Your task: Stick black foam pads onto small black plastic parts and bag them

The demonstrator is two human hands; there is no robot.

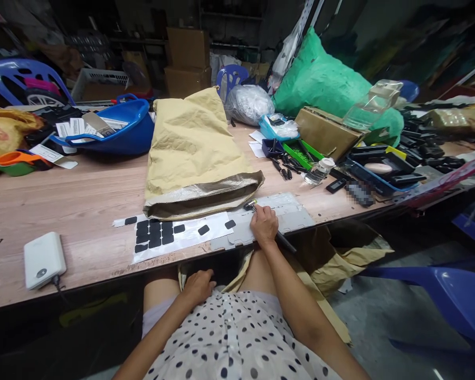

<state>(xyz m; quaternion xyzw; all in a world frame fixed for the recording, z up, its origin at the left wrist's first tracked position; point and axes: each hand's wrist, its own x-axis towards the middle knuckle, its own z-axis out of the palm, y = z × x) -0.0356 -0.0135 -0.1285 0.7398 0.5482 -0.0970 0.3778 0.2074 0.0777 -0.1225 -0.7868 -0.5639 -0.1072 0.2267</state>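
The right hand (264, 224) grips the tool (286, 241) over the board (295, 211) at the desk's (95, 206) near edge, likely for close control. The left hand (198, 288) rests on the lap; its closure cannot be determined.

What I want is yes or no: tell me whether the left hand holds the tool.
No, the right hand grips the tool, and the left hand lies apart from it.
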